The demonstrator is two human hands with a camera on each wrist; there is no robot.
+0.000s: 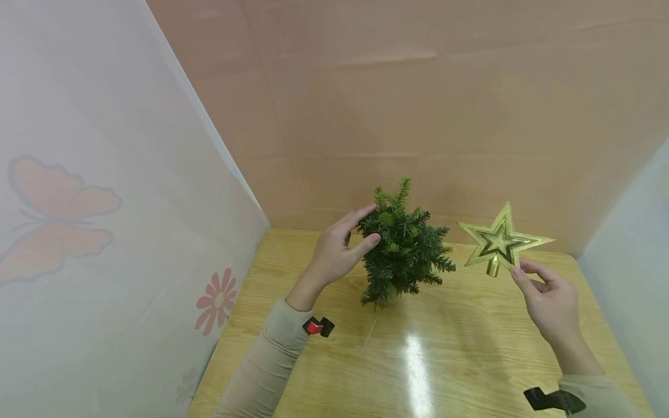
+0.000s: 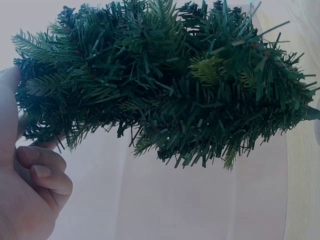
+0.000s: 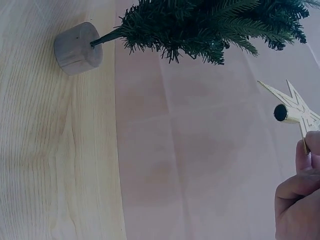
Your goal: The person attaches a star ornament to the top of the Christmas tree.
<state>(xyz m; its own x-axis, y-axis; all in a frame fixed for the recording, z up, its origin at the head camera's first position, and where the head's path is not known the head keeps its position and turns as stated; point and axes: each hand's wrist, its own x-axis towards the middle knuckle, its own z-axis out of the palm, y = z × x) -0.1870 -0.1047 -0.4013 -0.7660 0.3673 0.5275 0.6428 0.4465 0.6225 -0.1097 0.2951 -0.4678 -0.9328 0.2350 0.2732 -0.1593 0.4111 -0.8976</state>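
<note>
A small artificial Christmas tree [image 1: 405, 249] stands on the table, its dark green branches tipped with lighter green. Near the treetop, my left hand [image 1: 337, 249] holds the upper branches between thumb and forefinger; in the left wrist view its other fingers are curled below the tree [image 2: 165, 85], and needles partly hide the grip. To the right, my right hand [image 1: 551, 302] pinches a gold star tree topper [image 1: 499, 241] by one lower point. The star is apart from the tree, its hollow socket [image 3: 281, 112] visible in the right wrist view.
A round wooden base [image 3: 77, 49] carries the tree's thin trunk. The wood-grain table [image 1: 334, 360] meets a pinkish-brown sheet [image 1: 334, 116] at the back. A pale wall panel [image 1: 130, 174] with butterfly and flower prints is at the left, and another pale panel [image 1: 632, 261] borders the right.
</note>
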